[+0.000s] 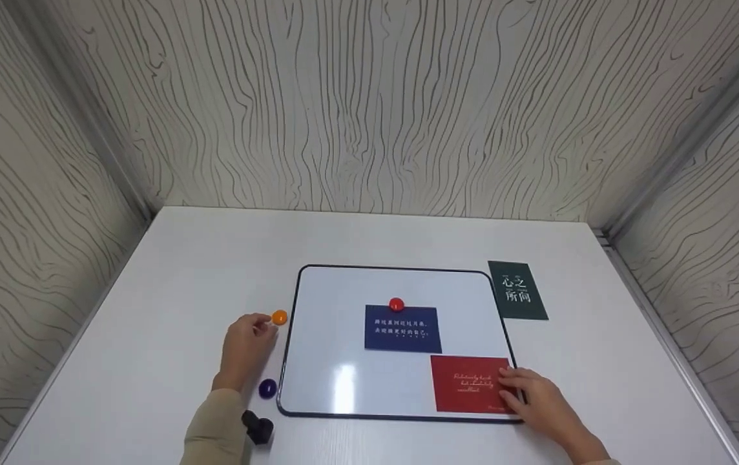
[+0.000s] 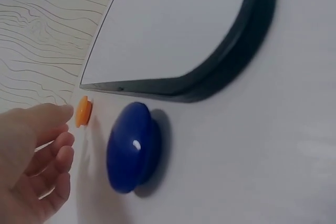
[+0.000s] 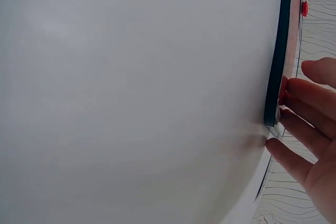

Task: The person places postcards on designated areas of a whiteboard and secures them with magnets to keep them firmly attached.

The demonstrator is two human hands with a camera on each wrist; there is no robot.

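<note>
In the head view my left hand (image 1: 250, 349) reaches along the left side of a black-framed whiteboard (image 1: 331, 290). Its fingertips are right beside an orange round magnet (image 1: 280, 317), and the left wrist view shows loosely bent fingers with nothing between them. A dark blue magnet (image 2: 131, 148) lies closer to that wrist. On the board's lower right corner is a red card (image 1: 466, 384) with white script. My right hand (image 1: 541, 400) rests fingertips on the card's right side, fingers spread over the frame. A navy card (image 1: 402, 336) lies mid-board under a red magnet (image 1: 396, 304).
A dark green card (image 1: 518, 290) with white characters lies beyond the board's right edge. Near my left sleeve sits a black knobbed object (image 1: 258, 427). The white table (image 1: 234, 239) is bounded by wood-patterned panels (image 1: 369, 116) at the back and sides.
</note>
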